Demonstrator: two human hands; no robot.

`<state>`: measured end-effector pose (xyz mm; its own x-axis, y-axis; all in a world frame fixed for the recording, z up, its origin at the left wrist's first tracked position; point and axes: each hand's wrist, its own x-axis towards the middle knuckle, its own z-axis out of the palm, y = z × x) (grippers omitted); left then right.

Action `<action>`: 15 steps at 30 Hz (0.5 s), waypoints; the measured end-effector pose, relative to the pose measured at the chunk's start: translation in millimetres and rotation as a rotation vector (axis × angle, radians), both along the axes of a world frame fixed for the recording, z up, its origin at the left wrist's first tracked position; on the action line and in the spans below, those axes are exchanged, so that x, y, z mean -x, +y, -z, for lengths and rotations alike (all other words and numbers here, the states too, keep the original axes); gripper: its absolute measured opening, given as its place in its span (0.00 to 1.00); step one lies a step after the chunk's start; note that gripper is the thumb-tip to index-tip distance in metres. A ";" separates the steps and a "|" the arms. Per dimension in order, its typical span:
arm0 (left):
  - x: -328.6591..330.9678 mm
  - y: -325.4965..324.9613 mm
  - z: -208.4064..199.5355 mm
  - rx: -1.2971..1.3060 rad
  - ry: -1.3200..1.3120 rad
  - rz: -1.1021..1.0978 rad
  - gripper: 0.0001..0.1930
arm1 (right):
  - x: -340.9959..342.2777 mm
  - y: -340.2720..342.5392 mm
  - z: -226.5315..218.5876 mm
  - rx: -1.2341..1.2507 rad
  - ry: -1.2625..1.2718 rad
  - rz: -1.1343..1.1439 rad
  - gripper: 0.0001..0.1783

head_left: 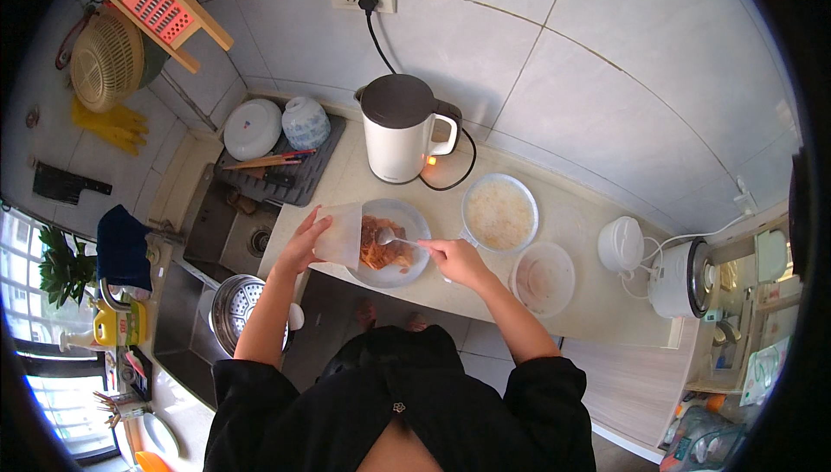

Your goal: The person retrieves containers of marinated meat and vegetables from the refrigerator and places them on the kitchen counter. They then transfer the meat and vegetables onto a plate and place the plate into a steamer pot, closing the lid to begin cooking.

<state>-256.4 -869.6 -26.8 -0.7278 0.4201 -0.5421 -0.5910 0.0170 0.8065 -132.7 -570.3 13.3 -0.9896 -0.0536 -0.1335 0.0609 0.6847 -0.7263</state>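
Note:
My left hand point(305, 241) grips a translucent white plastic container point(339, 235), tipped on its side over the left part of a round plate point(414, 223). Reddish-brown food point(387, 256) with orange shreds lies on that plate. Between the fingers of my right hand point(457, 260) is a metal spoon point(400, 238), its bowl at the food by the container's mouth. Just right of the plate stands a round bowl of white rice point(499, 212). Nearer me is a clear round tub point(544, 279) with some residue inside.
A white electric kettle point(398, 130) with a lit lamp stands behind the plate. Left are a drying mat point(303, 179) with bowls and chopsticks, and a sink point(227, 230) with a steamer pot point(242, 308). A rice cooker point(679, 277) and its cord are at right.

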 end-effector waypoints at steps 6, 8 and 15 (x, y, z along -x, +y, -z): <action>-4.0 -10.5 -24.1 -0.051 -0.058 -0.019 0.35 | 15.8 -13.5 -19.1 -0.171 0.131 -0.085 0.13; -5.2 -15.0 -22.7 -0.061 -0.074 -0.033 0.32 | 25.8 -20.3 -24.4 -0.246 0.122 -0.135 0.12; -8.7 -40.1 -12.5 -0.305 -0.162 -0.108 0.28 | 64.0 -49.2 -33.7 -0.504 0.057 -0.252 0.08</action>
<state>-247.7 -909.8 -14.3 -0.6920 0.5051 -0.5157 -0.6965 -0.2795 0.6608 -196.7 -619.4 47.0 -0.9609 -0.2322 -0.1506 -0.1787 0.9361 -0.3030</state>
